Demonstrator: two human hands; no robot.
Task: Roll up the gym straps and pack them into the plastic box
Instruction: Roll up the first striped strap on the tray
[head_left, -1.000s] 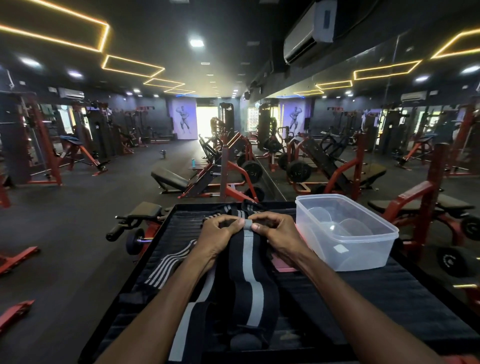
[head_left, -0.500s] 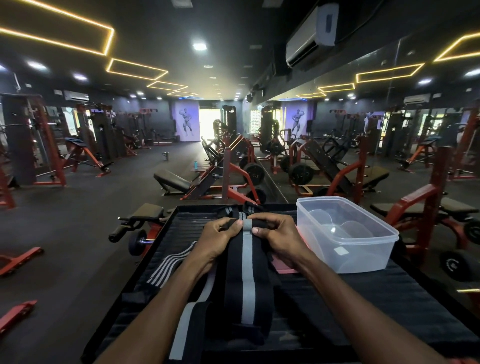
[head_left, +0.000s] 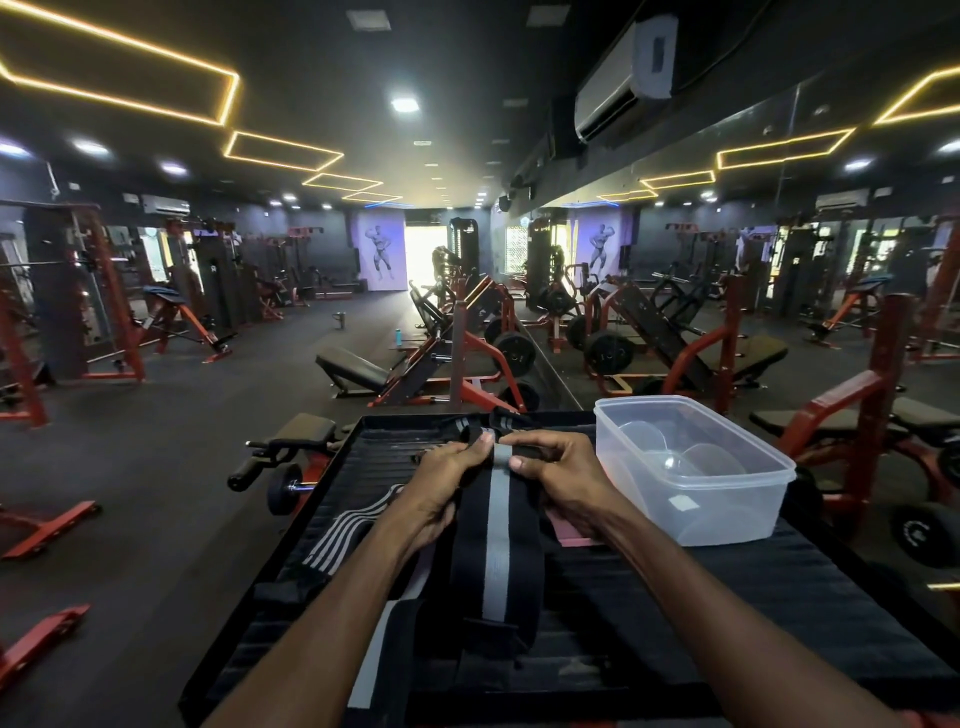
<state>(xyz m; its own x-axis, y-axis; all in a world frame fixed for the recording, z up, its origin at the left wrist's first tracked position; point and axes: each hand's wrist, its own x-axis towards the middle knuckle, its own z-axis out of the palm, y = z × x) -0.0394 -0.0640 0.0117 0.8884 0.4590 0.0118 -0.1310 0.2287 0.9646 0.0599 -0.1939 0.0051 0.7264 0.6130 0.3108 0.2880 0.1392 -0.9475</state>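
Note:
A black gym strap with a grey centre stripe (head_left: 496, 551) runs from my hands toward me over a black ribbed surface (head_left: 727, 587). My left hand (head_left: 447, 480) and my right hand (head_left: 558, 475) both pinch its far end, thumbs on top, where the strap is folded or rolled over. A second strap with several thin white stripes (head_left: 343, 535) lies to the left. Another dark strap (head_left: 498, 420) rests just beyond my hands. The clear plastic box (head_left: 727, 512) stands to the right, open, with no strap inside.
A pink flat item (head_left: 569, 535) peeks out beside my right wrist, next to the box. Red and black benches and weight machines (head_left: 447, 364) fill the gym floor beyond the surface. A dumbbell (head_left: 283, 488) lies by its left edge. A mirror wall runs on the right.
Both hands have kept their pinch on the strap's far end, and the near end has drawn slightly away from me. The view has shifted a little.

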